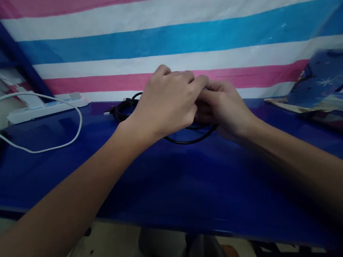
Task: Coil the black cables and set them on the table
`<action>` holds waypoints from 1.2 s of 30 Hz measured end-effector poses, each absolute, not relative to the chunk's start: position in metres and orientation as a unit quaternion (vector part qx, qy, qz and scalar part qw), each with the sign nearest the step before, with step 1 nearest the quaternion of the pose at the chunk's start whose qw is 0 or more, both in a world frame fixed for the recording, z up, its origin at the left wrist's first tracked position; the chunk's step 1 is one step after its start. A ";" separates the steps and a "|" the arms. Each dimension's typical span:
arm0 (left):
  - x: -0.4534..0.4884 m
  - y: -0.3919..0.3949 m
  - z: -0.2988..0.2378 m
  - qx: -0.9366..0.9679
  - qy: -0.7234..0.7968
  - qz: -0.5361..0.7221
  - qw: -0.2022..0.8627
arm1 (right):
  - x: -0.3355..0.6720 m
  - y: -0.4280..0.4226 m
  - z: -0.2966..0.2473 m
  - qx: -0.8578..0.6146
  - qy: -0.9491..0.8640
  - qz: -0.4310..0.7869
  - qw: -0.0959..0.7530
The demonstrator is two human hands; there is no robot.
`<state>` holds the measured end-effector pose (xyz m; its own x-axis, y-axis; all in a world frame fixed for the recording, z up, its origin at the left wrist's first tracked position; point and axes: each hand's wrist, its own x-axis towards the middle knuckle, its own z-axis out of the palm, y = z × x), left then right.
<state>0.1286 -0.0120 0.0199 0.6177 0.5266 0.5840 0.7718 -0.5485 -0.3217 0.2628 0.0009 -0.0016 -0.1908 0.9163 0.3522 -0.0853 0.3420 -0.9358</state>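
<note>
Holds the bare left hand (171,97) and right hand (227,105) together, fingertips to fingertips, both narrow with bent fingers. Cannot tell what either grips behind those curled fingers. Has a smooth, thin black cable (188,143) beneath and between them, bowed in a rounded loop below the left palm and reaching the right hand. Just beyond the left wrist, shows a dark, round coil (120,109) with pale plug ends, on the glossy blue desk (184,184); cannot tell whether joined to the loop. Farther left, has a white cord (39,151) in a wide curve near a long white power strip (23,117). At right, shows a flat blue packet (314,79) printed with a white snowflake. Behind, faces a creased, shiny sheet (179,36) striped pink, white and blue.
</note>
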 end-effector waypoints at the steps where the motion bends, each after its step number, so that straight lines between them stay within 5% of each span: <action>1: 0.129 -0.012 0.020 -0.852 -0.394 -0.207 0.276 | 0.263 0.002 -0.003 -0.333 -0.623 0.459 0.539; 19: 0.124 0.005 0.011 -0.801 -0.507 -0.285 0.145 | 0.262 0.005 -0.001 -0.355 -0.593 0.438 0.574; 27: 0.128 0.003 0.014 -0.770 -0.408 -0.486 0.061 | 0.273 0.003 0.009 -0.346 -0.579 0.454 0.583; 31: 0.126 0.014 0.008 -0.675 -0.464 -0.570 -0.062 | 0.280 0.010 0.009 -0.339 -0.550 0.449 0.617; 36: 0.132 0.022 -0.005 -0.673 -0.532 -0.467 -0.214 | 0.285 0.015 0.009 -0.352 -0.519 0.442 0.641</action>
